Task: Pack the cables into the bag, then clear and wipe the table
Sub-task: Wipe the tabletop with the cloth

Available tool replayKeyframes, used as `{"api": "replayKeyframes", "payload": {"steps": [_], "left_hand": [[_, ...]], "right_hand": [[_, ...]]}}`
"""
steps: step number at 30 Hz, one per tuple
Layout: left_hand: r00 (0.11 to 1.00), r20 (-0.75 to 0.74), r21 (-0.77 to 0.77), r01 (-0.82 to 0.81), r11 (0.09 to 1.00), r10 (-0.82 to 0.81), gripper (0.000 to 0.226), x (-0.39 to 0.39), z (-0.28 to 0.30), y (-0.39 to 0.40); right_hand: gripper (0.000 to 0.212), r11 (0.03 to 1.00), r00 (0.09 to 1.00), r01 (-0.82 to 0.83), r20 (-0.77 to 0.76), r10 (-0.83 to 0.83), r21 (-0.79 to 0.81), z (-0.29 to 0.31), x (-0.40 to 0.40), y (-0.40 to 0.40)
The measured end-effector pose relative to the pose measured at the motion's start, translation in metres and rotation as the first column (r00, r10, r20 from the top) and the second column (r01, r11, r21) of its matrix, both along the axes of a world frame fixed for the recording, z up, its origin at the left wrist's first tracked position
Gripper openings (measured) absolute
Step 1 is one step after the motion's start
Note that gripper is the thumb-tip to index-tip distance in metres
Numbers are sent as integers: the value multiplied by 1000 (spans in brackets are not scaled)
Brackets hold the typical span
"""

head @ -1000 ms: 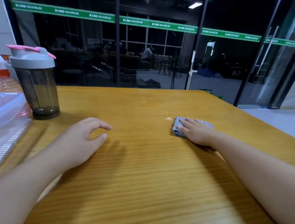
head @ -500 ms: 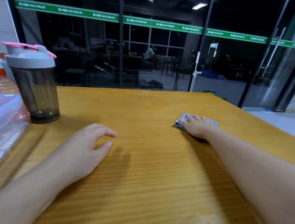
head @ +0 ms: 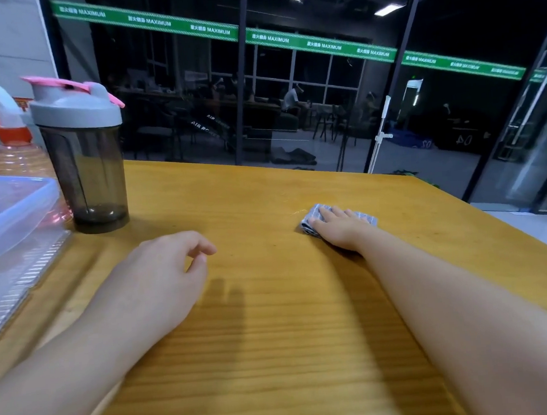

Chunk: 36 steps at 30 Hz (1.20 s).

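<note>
Table (head: 276, 338) of honey-coloured wood with a fine straight grain runs out to a far edge in front of a dark glass wall (head: 323, 105), its surface smooth with a dull sheen. On its far right part lies a small folded cloth (head: 309, 225), grey with a pale woven pattern, soft and slightly rumpled at the edges. The right hand (head: 339, 231) lies flat on top of it, fingers (head: 326, 213) straight and close together, pressing the cloth down against the wood; much of the cloth is hidden under the palm. The left hand (head: 160, 281) rests on the table nearer the middle, holding nothing, its fingers loosely curled with the thumb tip just beside the forefinger.

At the left stands a shaker bottle (head: 89, 176) of smoky translucent plastic, round and upright, with a grey lid and pink flip cap; whether anything sits in its dark bottom is hard to tell. Behind it, partly hidden, is a ribbed pinkish spray bottle (head: 16, 155) with a white and orange trigger head. A clear plastic box (head: 7, 215) with a ridged rim is cut off by the left edge, and its contents are too blurred to make out. A green strip (head: 285, 37) with white lettering crosses the glass.
</note>
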<state>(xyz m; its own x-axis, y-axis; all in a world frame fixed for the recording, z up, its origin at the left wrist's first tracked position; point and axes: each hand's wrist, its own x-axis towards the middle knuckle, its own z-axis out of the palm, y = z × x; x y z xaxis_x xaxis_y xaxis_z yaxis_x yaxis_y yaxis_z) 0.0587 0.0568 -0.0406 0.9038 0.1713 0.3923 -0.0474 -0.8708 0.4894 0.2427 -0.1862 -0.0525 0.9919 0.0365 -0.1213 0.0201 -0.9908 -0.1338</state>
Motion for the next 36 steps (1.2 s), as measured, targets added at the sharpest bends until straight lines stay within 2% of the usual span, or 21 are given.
{"api": "replayKeyframes", "payload": {"steps": [5, 9, 15, 18, 23, 29, 33, 36], "left_hand": [[1000, -23, -15, -7, 1000, 6, 19, 0, 2, 1], [998, -38, -1, 58, 998, -58, 18, -3, 3, -3], [951, -139, -1, 279, 960, -276, 17, -12, 0, -2], [942, -152, 1, 302, 953, -298, 19, -13, -3, -1], [936, -176, 19, 314, 949, -306, 26, -11, -6, -2], [928, -180, 35, 337, 941, -326, 24, -9, -11, -2], [940, -160, 58, 312, 948, -300, 26, -4, -12, -7], [967, -118, 92, 237, 967, -225, 31, -1, -11, -12]], "right_hand": [[67, 999, 999, -42, -10, 42, -7, -1, -18, 41], [69, 996, 995, -95, -29, 95, -1, 1, -37, 63], [66, 945, 945, -325, -22, 325, -13, -2, -77, 62], [62, 912, 912, -410, -27, 410, 16, 1, -86, 37], [61, 949, 948, -316, -29, 316, 25, 2, -70, -9], [61, 997, 997, -80, -7, 80, -22, 1, -43, -49], [63, 999, 1000, 14, -12, -14, -40, 0, -38, -37], [65, 1000, 1000, 9, -29, -9, -19, 1, -40, -14]]}}
